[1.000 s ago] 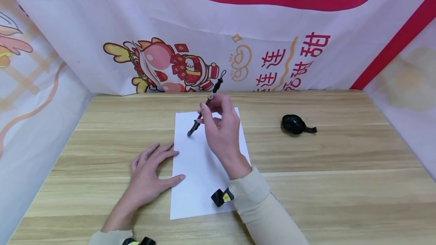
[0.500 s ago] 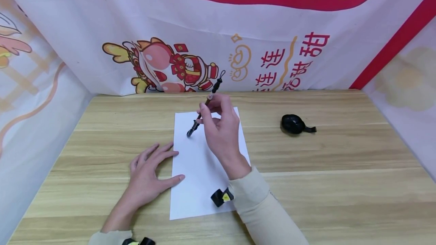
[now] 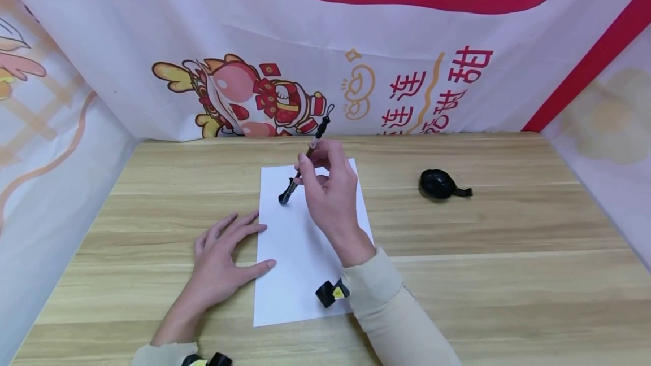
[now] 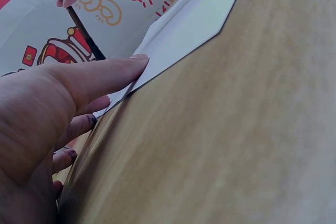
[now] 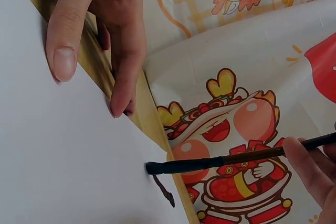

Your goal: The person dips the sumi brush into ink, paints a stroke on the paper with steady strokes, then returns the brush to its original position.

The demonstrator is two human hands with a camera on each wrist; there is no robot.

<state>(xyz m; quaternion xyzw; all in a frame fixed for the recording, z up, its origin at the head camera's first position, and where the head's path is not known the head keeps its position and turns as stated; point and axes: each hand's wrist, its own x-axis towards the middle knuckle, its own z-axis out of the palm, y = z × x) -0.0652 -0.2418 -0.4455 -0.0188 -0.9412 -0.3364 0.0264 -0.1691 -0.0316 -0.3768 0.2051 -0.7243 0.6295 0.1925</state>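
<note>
My right hand (image 3: 333, 194) pinches a calligraphy brush (image 3: 308, 157), which leans with its hanging loop up and away. Its dark tip touches the sheet of white paper (image 3: 290, 275) in the upper left part. Beside the tip, a short black ink stroke (image 5: 165, 191) shows on the paper in the right wrist view. My left hand (image 3: 218, 264) lies spread at the paper's left edge, thumb and fingertips resting on its margin. In the left wrist view the thumb (image 4: 118, 74) presses the paper's edge. Dark smudges mark some left fingertips.
A small black rounded dish (image 3: 437, 184) with a short handle sits on the wooden table (image 3: 508, 275), right of the paper. Printed cloth (image 3: 305, 27) hangs behind the table and along both sides.
The brush tip has shifted very slightly left and toward me on the paper, and more of the black stroke shows behind it. The left hand has stayed in place.
</note>
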